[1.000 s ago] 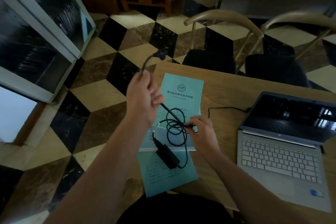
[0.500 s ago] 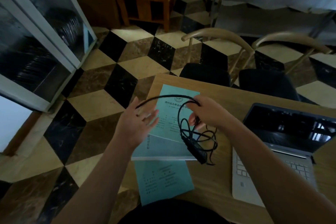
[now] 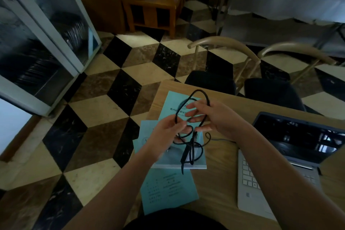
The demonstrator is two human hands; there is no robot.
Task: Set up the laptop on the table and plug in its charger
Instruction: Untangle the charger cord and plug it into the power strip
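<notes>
Above the near-left corner of the wooden counter, both hands work a tangle of black charger cable held up over a spread of teal booklets. The left hand pinches one strand between thumb and fingertips; the right hand has its fingers spread through a raised loop, which hangs over them. The charger's brick dangles below, just over the booklets. The laptop sits open on the counter to the right, screen dark — that part looks done. The step in hand seems to be untangling the cable. Next, I would judge, the loops must be freed and the plug end found — which I cannot pick out here — then carried to a socket not in view.
</notes>
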